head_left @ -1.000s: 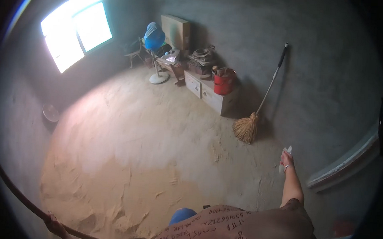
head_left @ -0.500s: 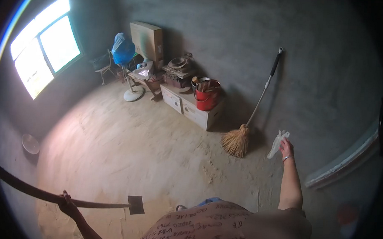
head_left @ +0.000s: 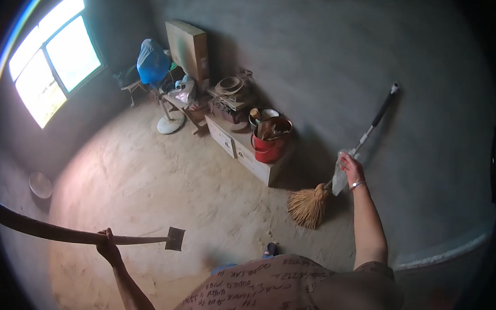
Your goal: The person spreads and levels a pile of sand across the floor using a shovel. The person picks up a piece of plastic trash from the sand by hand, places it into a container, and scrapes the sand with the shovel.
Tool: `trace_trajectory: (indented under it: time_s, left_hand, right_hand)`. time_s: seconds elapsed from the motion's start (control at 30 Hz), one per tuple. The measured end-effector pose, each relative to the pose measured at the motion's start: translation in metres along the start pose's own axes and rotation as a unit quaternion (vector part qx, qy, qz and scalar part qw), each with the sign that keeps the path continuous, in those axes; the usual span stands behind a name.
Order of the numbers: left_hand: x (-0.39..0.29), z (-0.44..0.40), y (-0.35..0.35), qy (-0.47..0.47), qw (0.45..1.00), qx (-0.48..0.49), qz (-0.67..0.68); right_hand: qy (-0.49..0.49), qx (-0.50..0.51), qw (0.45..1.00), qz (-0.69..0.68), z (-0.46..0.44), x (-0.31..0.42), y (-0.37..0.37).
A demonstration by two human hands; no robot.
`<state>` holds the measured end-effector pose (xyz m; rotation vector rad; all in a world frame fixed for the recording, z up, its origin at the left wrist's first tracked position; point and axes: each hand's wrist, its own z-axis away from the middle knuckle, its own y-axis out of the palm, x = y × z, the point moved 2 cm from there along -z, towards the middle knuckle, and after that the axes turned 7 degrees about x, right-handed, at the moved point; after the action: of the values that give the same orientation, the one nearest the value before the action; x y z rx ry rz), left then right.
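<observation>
At the lower left my left hand (head_left: pixel 109 248) is closed round the wooden handle of a hoe (head_left: pixel 49 228), whose flat dark blade points right over the floor. My right hand (head_left: pixel 352 168), with a bracelet at the wrist, holds a crumpled clear plastic bag (head_left: pixel 339 177). It is in front of the handle of a straw broom (head_left: pixel 309 205), which leans against the wall; whether the fingers touch that handle I cannot tell. The broom's bristles rest on the floor.
A red bucket (head_left: pixel 267 147) with tools stands on a low wooden cabinet (head_left: pixel 242 153). Behind are a large cardboard box (head_left: pixel 187 52) and a stand fan under a blue bag (head_left: pixel 153 63). A round basin (head_left: pixel 40 185) leans at the left wall. A shoe (head_left: pixel 271 250) shows below.
My right hand has moved with the plastic bag to the broom's handle, and the broom leans further right. The left hand has raised the hoe into view. The camera view has shifted.
</observation>
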<state>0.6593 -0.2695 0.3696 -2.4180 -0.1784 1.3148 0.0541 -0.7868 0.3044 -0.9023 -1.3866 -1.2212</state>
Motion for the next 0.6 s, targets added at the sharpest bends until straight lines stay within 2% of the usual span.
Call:
trace_trajectory:
  time_s: [0.2, 0.37, 0.5, 0.6]
  left_hand:
    - [-0.014, 0.009, 0.081, -0.049, 0.999, 0.014, 0.005]
    - [0.019, 0.013, 0.128, -0.076, 0.996, 0.032, 0.019]
    - [0.005, -0.007, 0.146, -0.061, 0.997, -0.016, -0.037]
    - [0.022, -0.018, 0.144, -0.102, 0.993, -0.065, 0.011]
  right_hand:
    - [-0.011, 0.084, 0.996, 0.013, -0.137, 0.017, 0.073]
    - [-0.006, 0.082, 0.996, 0.035, -0.217, 0.005, 0.119]
    - [0.006, 0.056, 0.998, 0.017, -0.272, -0.003, 0.144]
    - [0.016, 0.054, 0.998, 0.034, -0.307, -0.002, 0.162]
